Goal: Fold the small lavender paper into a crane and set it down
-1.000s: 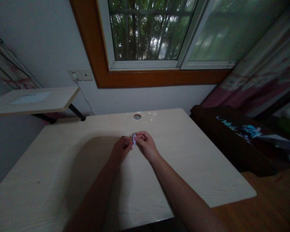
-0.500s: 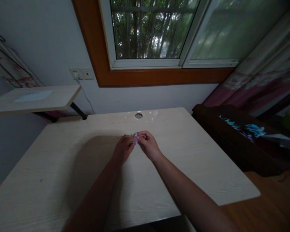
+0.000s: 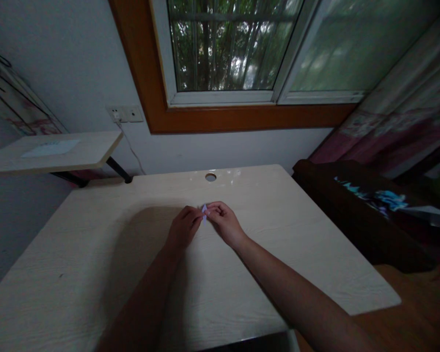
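Observation:
A small, pale purple folded piece of paper (image 3: 204,209) is pinched between both hands over the middle of the desk (image 3: 286,234). My left hand (image 3: 184,226) grips its left side with thumb and fingertips. From the right, my right hand (image 3: 224,221) pinches it too, the fingers curled around that edge. A pointed tip rises above the fingertips and a bit shows below them. The fingers cover most of the paper, so its full shape is hidden.
Behind the hands is a round cable hole (image 3: 210,177) in the desk. A raised shelf (image 3: 91,154) with a paper sheet (image 3: 51,148) stands at the left. Dark brown furniture (image 3: 337,215) holding blue items (image 3: 390,199) sits beyond the right edge. A window (image 3: 234,49) is ahead.
The folded paper has turned slightly, its tip now pointing up more sharply between the fingers. Both hands stay in nearly the same place and keep their pinch.

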{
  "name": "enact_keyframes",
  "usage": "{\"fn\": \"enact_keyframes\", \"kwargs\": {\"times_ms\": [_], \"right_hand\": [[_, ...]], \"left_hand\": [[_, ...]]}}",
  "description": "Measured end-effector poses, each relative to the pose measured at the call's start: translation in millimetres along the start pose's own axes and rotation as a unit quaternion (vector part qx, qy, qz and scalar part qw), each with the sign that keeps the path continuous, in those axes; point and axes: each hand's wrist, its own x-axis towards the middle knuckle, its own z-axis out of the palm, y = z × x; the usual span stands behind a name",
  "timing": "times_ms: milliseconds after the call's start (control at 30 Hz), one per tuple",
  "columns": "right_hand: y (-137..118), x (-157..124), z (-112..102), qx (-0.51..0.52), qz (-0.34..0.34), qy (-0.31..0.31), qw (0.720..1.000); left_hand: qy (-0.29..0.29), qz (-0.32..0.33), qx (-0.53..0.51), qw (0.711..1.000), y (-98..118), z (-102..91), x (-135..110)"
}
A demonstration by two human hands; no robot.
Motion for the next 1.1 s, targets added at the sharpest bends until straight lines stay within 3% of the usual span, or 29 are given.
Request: {"fn": "enact_keyframes", "kwargs": {"times_ms": [300, 733, 1100], "right_hand": [[1.7, -0.4, -0.8, 0.015, -0.008, -0.004, 1.0], [-0.6, -1.2, 0.9, 0.002, -0.005, 0.019, 1.0], [0.2, -1.5, 0.8, -0.001, -0.014, 0.014, 1.0]], "left_hand": [[0.0, -0.031, 0.003, 1.0, 3.1, -1.1, 0.8], [-0.012, 0.009, 0.055, 0.998, 6.8, -5.9, 1.1], [0.0, -0.013, 0.038, 0.999, 8.3, -3.3, 2.0]]}}
